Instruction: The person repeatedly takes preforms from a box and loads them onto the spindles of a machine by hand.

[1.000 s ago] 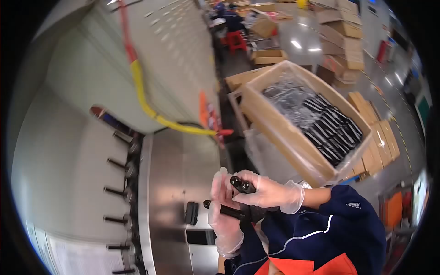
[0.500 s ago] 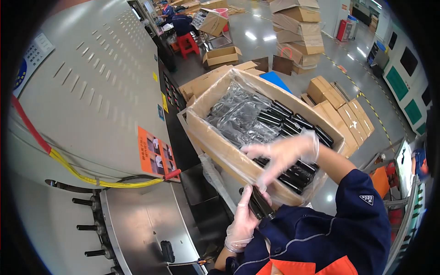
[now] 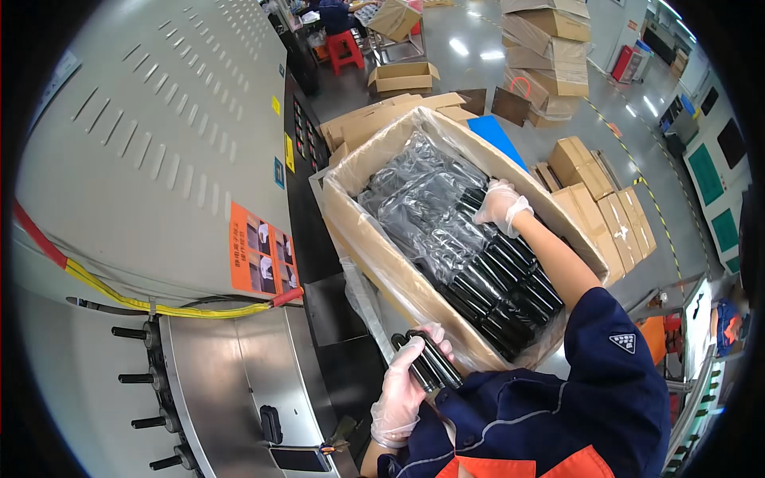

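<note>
My left hand (image 3: 400,397), in a clear glove, is closed around glossy black tubes (image 3: 434,360) just outside the near side of an open cardboard box (image 3: 382,267). Inside that box, my right hand (image 3: 502,207), gloved too, reaches down with its fingers curled over black tubes at the far right side; the fingertips are partly hidden. Rows of black tubes (image 3: 500,279) lie in the near right part of the box. Crumpled clear plastic film (image 3: 422,199) covers the rest, and a clear liner hangs over the rim.
At left stands a grey machine (image 3: 167,143) with a metal plate (image 3: 215,374) and black spindles (image 3: 135,378). A yellow-and-red cable (image 3: 175,309) crosses its front. Cartons (image 3: 582,163) and a tall cardboard stack (image 3: 546,56) stand beyond the box. A person (image 3: 335,14) sits farther back.
My right hand has moved from above the box's near edge, beside my left hand, to the tubes at the far right side. The left hand keeps its tubes. The view has shifted slightly.
</note>
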Motion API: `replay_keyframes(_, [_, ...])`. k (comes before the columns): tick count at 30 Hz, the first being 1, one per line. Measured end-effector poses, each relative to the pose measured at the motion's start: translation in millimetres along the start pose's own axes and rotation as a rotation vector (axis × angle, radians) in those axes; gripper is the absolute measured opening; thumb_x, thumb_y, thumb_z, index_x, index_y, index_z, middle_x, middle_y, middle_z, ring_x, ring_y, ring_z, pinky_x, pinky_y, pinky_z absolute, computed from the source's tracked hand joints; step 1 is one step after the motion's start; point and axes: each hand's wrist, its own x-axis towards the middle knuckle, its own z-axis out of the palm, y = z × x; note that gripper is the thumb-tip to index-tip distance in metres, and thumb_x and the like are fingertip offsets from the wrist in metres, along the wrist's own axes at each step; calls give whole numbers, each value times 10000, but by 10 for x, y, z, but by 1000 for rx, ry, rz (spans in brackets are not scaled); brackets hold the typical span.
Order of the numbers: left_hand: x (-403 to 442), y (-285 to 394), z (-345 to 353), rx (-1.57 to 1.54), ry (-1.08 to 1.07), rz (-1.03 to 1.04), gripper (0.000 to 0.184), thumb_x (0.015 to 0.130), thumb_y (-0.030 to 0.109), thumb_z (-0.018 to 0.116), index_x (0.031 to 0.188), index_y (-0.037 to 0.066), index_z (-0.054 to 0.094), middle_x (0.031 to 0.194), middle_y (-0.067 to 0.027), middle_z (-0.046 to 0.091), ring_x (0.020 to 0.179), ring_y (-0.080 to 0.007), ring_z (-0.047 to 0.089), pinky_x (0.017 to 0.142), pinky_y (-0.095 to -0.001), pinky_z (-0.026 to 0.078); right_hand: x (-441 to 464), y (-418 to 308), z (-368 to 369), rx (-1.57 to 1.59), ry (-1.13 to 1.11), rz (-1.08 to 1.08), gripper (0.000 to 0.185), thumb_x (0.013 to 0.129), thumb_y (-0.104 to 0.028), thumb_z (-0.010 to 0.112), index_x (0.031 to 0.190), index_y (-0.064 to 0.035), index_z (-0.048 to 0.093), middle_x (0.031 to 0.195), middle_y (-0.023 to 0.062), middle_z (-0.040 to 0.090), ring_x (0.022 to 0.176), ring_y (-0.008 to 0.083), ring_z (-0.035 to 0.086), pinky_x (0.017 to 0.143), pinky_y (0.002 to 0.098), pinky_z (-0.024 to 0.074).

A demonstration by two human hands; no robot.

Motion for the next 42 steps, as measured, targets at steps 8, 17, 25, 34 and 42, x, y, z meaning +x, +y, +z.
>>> replay_keyframes(8, [-42, -40, 41, 27, 16, -1, 291, 880, 204, 595, 1083, 18, 501, 964, -65, 511, 855, -227, 551, 789, -397, 497, -254, 17, -25, 96, 73, -239, 608, 649, -200, 715, 1147, 84, 513, 904, 217, 644, 924, 359, 631, 843, 404, 485])
replay_keyframes(17, [-111, -43, -31, 6, 26, 50, 295, 864, 200, 608, 1066, 15, 499, 953, -66, 504, 857, -227, 539, 802, -390, 490, -188, -260, -243, -167, 441, -1177, 393, 691, -143, 649, 1078, -103, 591, 929, 83, 591, 973, 262, 562, 879, 361, 429])
replay_keyframes(25, [-177, -13, -118, -51, 31, 98, 270, 843, 171, 629, 1062, 35, 549, 994, -81, 537, 910, -234, 568, 814, -389, 510, 301, 62, -46, -617, 461, -1597, 430, 830, -153, 506, 1248, -247, 471, 1308, 110, 443, 1239, 290, 423, 1027, 435, 358])
replay_keyframes(34, [-143, -41, -81, 4, 42, 98, 302, 874, 219, 602, 1076, 15, 508, 943, -55, 516, 868, -216, 548, 799, -388, 501, -152, 43, -371, 9, 150, -368, 356, 879, -281, 528, 847, 44, 671, 818, 261, 647, 828, 386, 647, 773, 457, 490])
replay_keyframes(42, [-166, -87, -113, -7, 33, 75, 291, 872, 208, 600, 1067, 12, 507, 947, -62, 523, 866, -224, 546, 807, -390, 495, -245, -338, -340, -252, -107, -245, 562, 934, -489, 391, 1038, -7, 658, 1069, 227, 637, 1013, 347, 619, 858, 424, 479])
